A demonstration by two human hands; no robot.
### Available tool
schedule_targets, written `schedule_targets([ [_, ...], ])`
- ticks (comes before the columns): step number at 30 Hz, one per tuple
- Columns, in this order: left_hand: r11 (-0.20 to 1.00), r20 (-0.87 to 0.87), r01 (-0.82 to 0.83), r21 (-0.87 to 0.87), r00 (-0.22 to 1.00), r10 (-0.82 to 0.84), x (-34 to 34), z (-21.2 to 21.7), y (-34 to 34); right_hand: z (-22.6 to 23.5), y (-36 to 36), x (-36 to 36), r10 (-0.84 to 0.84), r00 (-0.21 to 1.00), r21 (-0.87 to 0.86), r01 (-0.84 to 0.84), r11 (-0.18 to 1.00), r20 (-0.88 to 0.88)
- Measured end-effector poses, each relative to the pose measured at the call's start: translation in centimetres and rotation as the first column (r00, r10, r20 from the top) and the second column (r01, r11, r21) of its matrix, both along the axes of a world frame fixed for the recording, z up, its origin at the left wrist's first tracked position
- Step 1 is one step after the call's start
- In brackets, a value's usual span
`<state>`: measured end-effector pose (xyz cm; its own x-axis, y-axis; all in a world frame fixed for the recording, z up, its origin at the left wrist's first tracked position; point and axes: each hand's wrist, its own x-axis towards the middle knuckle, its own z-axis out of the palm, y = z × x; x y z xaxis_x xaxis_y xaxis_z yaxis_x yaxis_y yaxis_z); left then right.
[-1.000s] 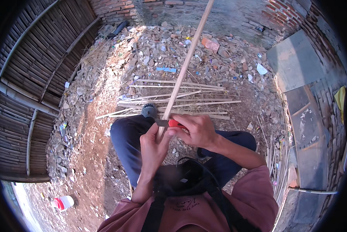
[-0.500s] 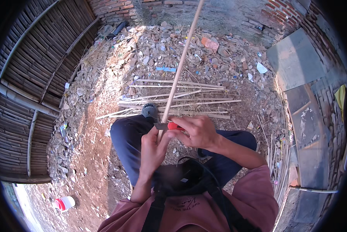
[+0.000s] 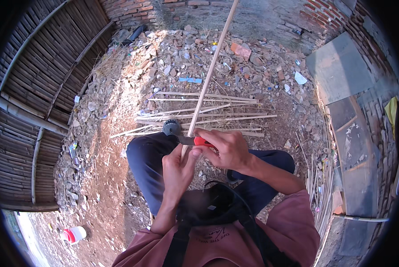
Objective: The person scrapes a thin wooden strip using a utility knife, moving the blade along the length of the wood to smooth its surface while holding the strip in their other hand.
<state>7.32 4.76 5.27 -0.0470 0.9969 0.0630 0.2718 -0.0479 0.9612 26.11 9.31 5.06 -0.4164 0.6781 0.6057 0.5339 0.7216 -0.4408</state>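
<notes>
A long pale strip of split wood or bamboo [image 3: 213, 66] slants up and away from my lap toward the far wall. Its near end is pinched in my left hand [image 3: 178, 171], fingers closed round it. My right hand [image 3: 228, 149] grips a knife by its red handle [image 3: 203, 142]. The knife's blade [image 3: 186, 140] lies across the strip, just beyond my left thumb. On the ground past my knees, several similar pale strips [image 3: 208, 118] lie side by side in a loose heap.
Rubble and litter [image 3: 181, 58] cover the ground up to a brick wall [image 3: 235, 18]. A slatted bamboo wall [image 3: 34, 80] stands left, with a red-and-white container [image 3: 74, 234] near its lower end. Boards [image 3: 342, 66] lean at right, beside long thin sticks [image 3: 317, 187].
The knife and my right hand have shifted very slightly, and the blade's angle has turned a little. The strip's far end has swung slightly right.
</notes>
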Motion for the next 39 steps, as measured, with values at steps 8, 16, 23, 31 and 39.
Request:
schedule_targets([
  [8,0.992,-0.024,0.098,0.082,0.995,-0.096,-1.8,-0.3,0.3,-0.2,0.0,-0.5,0.004,1.0,-0.02,-0.004,1.0,0.017],
  [16,0.985,-0.015,0.127,0.117,0.992,-0.126,-1.4,1.4,0.5,-0.6,0.1,-0.3,0.046,0.999,0.044,-0.047,0.998,0.023],
  [23,0.995,-0.04,0.051,0.088,0.998,-0.048,-0.9,0.9,0.2,-0.5,0.1,-0.4,0.035,0.999,0.075,-0.035,0.997,0.0],
  [31,0.998,0.003,0.023,0.066,1.0,-0.023,-0.8,0.2,0.0,-0.1,-0.1,-0.5,0.011,1.0,0.063,-0.012,0.998,0.014],
  [39,0.999,-0.069,0.011,0.053,0.998,-0.008,-0.9,-1.0,0.4,-0.3,0.1,-0.5,0.005,1.0,0.016,-0.005,1.0,-0.002],
])
